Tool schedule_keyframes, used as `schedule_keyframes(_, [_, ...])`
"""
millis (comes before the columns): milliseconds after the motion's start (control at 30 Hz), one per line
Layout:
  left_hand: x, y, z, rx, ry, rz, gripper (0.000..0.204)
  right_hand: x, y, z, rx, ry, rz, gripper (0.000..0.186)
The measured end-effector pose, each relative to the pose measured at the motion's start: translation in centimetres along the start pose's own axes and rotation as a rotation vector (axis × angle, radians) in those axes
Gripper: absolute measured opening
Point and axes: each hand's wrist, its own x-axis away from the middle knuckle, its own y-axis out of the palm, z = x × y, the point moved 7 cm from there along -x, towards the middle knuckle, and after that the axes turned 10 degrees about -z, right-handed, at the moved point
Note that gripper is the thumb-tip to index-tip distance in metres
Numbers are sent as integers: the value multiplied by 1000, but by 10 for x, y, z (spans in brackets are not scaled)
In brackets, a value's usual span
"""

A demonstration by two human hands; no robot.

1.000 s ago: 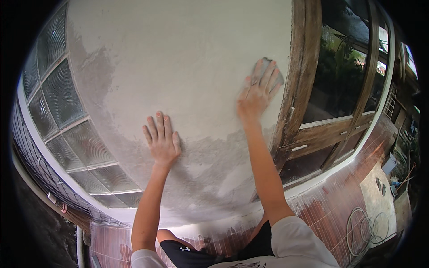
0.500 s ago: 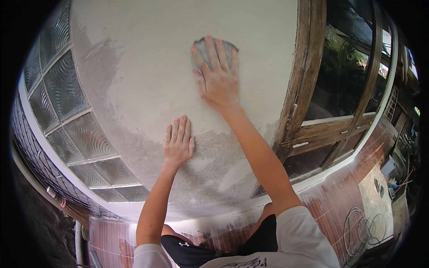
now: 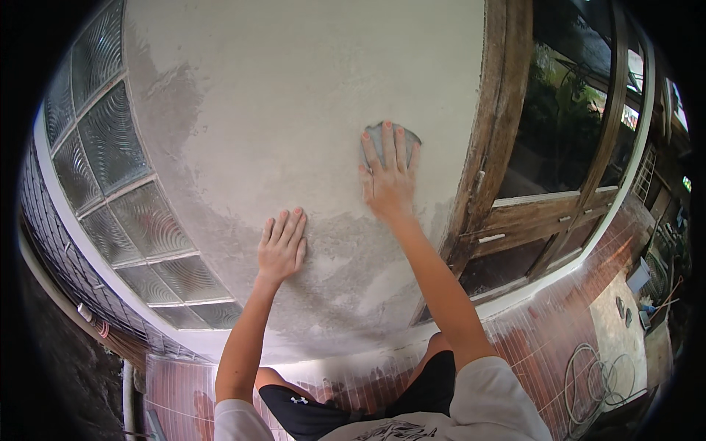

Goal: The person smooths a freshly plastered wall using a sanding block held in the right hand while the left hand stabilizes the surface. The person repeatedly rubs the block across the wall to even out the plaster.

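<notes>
My right hand (image 3: pixel 390 180) lies on the wall (image 3: pixel 287 95), pressing a grey piece of sandpaper (image 3: pixel 378 140) flat against it. The sheet's curved dark edge shows past the fingertips; the rest is hidden beneath the palm. Lower and to the left, my left hand (image 3: pixel 282 246) rests on the plaster with its fingers stretched out, holding nothing. Pale smooth plaster covers the upper wall, while rougher, darker grey patches show around the left hand and along the left side. Whitish dust coats the fingers.
Glass blocks (image 3: pixel 114 136) border the wall at left. A wooden door frame (image 3: pixel 489 176) with dark glass stands at right. Dusty red tiles (image 3: pixel 529 345) lie below, with a coiled hose (image 3: pixel 588 382) at lower right. A broom (image 3: pixel 110 334) is at lower left.
My right hand has slid down and to the right across the wall with the sandpaper. My left hand has shifted slightly down and left, its fingers now tilted more to the right.
</notes>
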Motion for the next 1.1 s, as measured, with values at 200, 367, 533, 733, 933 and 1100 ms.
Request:
schedule_keyframes(200, [-68,-41,1,52,1,-5,53,56,17,-1,17,10,-35,68])
schedule_keyframes(367, [-158,-80,16,109,153,8,53,62,24,0,-14,30,-120,62])
schedule_keyframes(533, [-221,-96,52,69,377,2,53,70,27,-1,-12,-3,-128,61])
schedule_keyframes(733, [-248,-86,80,27,611,-102,54,74,32,3,-33,14,-143,61])
schedule_keyframes(933, [-255,-98,36,-109,682,-137,49,68,18,2,-66,11,-98,59])
schedule_keyframes(1100, [-265,-134,-32,-258,510,34,46,33,-3,21,-60,-2,-98,51])
